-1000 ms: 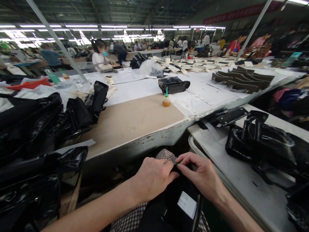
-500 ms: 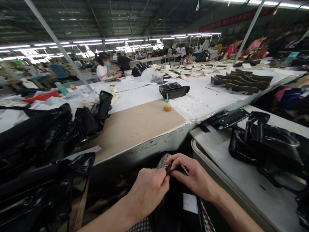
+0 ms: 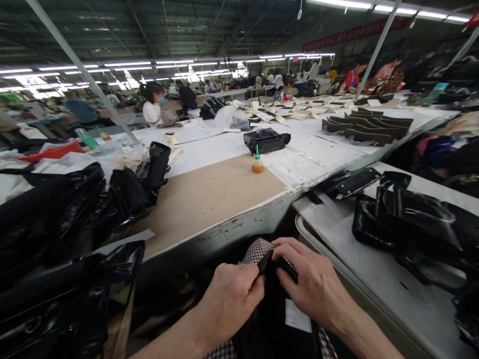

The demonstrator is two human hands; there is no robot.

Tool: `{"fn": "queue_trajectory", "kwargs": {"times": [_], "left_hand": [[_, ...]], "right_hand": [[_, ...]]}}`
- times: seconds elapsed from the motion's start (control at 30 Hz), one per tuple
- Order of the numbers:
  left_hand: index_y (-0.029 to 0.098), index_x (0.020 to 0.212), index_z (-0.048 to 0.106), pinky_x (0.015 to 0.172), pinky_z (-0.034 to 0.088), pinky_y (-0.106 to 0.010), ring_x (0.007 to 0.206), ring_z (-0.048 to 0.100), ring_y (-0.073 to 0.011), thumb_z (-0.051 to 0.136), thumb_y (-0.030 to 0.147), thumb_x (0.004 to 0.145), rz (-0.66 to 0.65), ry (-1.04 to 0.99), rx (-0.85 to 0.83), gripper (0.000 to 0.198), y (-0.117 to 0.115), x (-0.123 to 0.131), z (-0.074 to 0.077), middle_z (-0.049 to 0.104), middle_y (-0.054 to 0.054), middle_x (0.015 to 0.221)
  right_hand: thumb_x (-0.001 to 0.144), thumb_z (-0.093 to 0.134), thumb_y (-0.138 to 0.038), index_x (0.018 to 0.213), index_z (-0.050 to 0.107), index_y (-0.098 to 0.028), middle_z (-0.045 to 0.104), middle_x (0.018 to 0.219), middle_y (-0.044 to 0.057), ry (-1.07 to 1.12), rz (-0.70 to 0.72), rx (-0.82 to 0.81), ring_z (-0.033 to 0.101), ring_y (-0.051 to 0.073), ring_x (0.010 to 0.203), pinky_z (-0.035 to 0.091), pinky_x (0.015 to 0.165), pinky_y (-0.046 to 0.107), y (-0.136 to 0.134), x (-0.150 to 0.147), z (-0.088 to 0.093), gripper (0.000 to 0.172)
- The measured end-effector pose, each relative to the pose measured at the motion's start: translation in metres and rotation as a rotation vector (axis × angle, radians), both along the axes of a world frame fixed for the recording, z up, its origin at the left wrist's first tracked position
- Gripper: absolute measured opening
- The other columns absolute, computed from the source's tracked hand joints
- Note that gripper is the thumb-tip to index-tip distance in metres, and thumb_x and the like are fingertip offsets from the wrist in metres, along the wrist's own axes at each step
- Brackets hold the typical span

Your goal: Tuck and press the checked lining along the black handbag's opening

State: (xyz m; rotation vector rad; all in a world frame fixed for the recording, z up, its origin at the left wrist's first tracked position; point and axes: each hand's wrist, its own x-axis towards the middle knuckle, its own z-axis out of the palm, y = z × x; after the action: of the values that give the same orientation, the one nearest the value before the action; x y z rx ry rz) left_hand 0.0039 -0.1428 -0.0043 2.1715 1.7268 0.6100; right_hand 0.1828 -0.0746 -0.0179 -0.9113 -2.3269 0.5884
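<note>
A black bag (image 3: 273,324) with a white label (image 3: 298,315) lies in my lap, over checkered cloth (image 3: 259,251). My left hand (image 3: 234,291) is closed, its thumb and forefinger pinching the bag's black upper edge (image 3: 266,261). Opposite it, my right hand (image 3: 305,274) grips the same edge a little farther right, fingers curled over the top and thumb underneath. A short stretch of black material shows between the two hands. The lower part of the bag is dark and partly hidden by my forearms.
A glue bottle (image 3: 257,163) with a green nozzle stands on the brown board (image 3: 209,199). Behind it sits a wrapped black bag (image 3: 266,140). Black bags (image 3: 52,214) pile up at left; more glossy black pieces (image 3: 407,214) lie on the right-hand side table (image 3: 377,294). Co-workers sit farther back.
My right hand has moved slightly right, away from my left, so more of the black edge shows between them. The view has turned a little to the right.
</note>
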Motion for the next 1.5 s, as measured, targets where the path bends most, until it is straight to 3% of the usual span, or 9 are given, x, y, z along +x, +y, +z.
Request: {"fn": "queue_trajectory", "kwargs": {"times": [0.2, 0.4, 0.63, 0.9, 1.17, 1.5], "left_hand": [[0.018, 0.063, 0.042, 0.049, 0.027, -0.024, 0.048, 0.046, -0.0096, 0.045, 0.014, 0.088, -0.003, -0.057, 0.007, 0.026, 0.0, -0.006, -0.002, 0.049, 0.003, 0.055], [0.018, 0.063, 0.04, 0.049, 0.027, -0.023, 0.048, 0.043, -0.0088, 0.045, 0.015, 0.09, -0.018, -0.109, -0.013, 0.027, -0.002, -0.011, -0.003, 0.046, 0.004, 0.055], [0.018, 0.062, 0.039, 0.05, 0.026, -0.023, 0.05, 0.042, -0.0085, 0.046, 0.018, 0.091, -0.016, -0.131, -0.05, 0.029, 0.0, -0.016, -0.002, 0.045, 0.004, 0.056], [0.018, 0.063, 0.038, 0.052, 0.026, -0.024, 0.052, 0.04, -0.0082, 0.044, 0.02, 0.093, -0.035, -0.156, -0.082, 0.031, -0.002, -0.019, -0.004, 0.042, 0.004, 0.057], [0.018, 0.062, 0.037, 0.052, 0.025, -0.024, 0.051, 0.038, -0.0078, 0.046, 0.018, 0.092, -0.029, -0.174, -0.093, 0.032, -0.002, -0.019, -0.004, 0.04, 0.005, 0.056], [0.018, 0.06, 0.037, 0.05, 0.025, -0.023, 0.049, 0.039, -0.0076, 0.047, 0.02, 0.091, 0.003, -0.155, -0.057, 0.032, -0.006, -0.018, -0.004, 0.04, 0.005, 0.054]], "right_hand": [[0.076, 0.046, -0.005, 0.091, 0.054, -0.023, 0.065, 0.097, 0.002, 0.028, -0.057, -0.069, 0.064, 0.019, 0.084, 0.05, 0.075, 0.032, -0.004, -0.007, -0.005, 0.024], [0.081, 0.054, -0.011, 0.083, 0.058, -0.023, 0.067, 0.101, 0.001, 0.166, -0.001, -0.207, 0.064, 0.017, 0.087, 0.05, 0.076, 0.028, 0.004, -0.008, -0.003, 0.014], [0.085, 0.055, -0.012, 0.083, 0.062, -0.022, 0.069, 0.112, 0.003, 0.26, 0.054, -0.22, 0.066, 0.017, 0.101, 0.049, 0.088, 0.027, 0.007, -0.013, -0.007, 0.012], [0.082, 0.06, -0.015, 0.074, 0.061, -0.021, 0.073, 0.097, 0.002, 0.315, 0.028, -0.378, 0.069, 0.018, 0.093, 0.05, 0.083, 0.028, 0.013, -0.017, -0.005, 0.01], [0.078, 0.062, -0.017, 0.067, 0.063, -0.019, 0.074, 0.094, 0.004, 0.386, -0.005, -0.53, 0.069, 0.017, 0.089, 0.051, 0.081, 0.026, 0.013, -0.018, -0.004, 0.011], [0.076, 0.061, -0.015, 0.067, 0.056, -0.02, 0.073, 0.086, 0.002, 0.411, -0.046, -0.513, 0.068, 0.016, 0.082, 0.05, 0.077, 0.026, 0.009, -0.024, -0.003, 0.012]]}}
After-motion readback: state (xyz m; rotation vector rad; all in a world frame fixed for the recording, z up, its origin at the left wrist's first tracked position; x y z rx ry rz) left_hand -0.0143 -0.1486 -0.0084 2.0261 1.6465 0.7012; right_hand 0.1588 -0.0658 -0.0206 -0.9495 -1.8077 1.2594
